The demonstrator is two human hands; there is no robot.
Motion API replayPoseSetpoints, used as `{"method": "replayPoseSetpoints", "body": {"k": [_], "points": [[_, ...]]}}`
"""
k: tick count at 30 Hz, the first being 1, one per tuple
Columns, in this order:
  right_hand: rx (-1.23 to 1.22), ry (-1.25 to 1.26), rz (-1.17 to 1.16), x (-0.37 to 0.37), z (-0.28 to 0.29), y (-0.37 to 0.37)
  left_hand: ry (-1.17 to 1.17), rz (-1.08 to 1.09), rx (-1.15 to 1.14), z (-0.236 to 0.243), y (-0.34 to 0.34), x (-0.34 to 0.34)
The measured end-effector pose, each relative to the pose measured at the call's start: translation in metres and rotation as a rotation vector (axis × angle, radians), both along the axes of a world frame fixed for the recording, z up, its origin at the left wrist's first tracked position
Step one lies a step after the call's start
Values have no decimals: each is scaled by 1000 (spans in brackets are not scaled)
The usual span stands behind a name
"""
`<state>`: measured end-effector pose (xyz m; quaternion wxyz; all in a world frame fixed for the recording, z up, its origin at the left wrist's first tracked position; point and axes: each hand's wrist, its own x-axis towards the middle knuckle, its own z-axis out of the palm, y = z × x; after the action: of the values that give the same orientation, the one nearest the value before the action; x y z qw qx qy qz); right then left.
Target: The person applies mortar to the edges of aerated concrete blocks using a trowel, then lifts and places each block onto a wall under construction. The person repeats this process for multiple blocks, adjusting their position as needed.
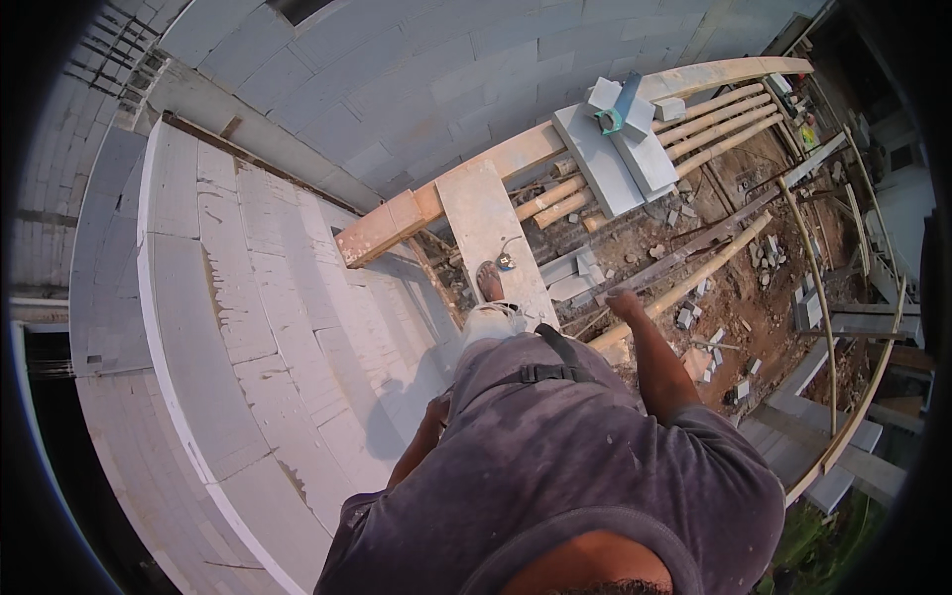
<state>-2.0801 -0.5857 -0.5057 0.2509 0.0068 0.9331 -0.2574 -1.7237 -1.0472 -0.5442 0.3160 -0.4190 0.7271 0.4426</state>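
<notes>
My right hand [625,303] is out to the right of my hip with curled fingers; whatever it holds, if anything, is too small to make out. My left hand [436,412] hangs low at my left side, mostly hidden by my body, beside the pale block wall [268,337]. My bare foot [488,278] rests on a light wooden plank [476,208], next to a small tape measure [506,260] with a thin loop.
A beam [387,223] crosses ahead, with bamboo poles [714,129], white blocks [595,159] and a teal tool [610,117]. A long pole [714,263] spans rubble [739,347] below at right. A person in a bright top [808,134] is far off.
</notes>
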Motion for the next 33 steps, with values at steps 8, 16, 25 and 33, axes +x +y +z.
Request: {"method": "replayPoseSetpoints", "body": {"k": [8, 16, 25, 33], "points": [[426, -62, 654, 35, -115, 17, 110, 83, 89, 60, -157, -331], [-19, -418, -213, -54, -86, -91, 361, -155, 33, 124, -226, -637], [215, -325, 103, -185, -92, -154, 217, -818, 31, 111, -148, -794], [44, -224, -513, -274, -113, -151, 283, -704, 65, 79, -132, -905]]}}
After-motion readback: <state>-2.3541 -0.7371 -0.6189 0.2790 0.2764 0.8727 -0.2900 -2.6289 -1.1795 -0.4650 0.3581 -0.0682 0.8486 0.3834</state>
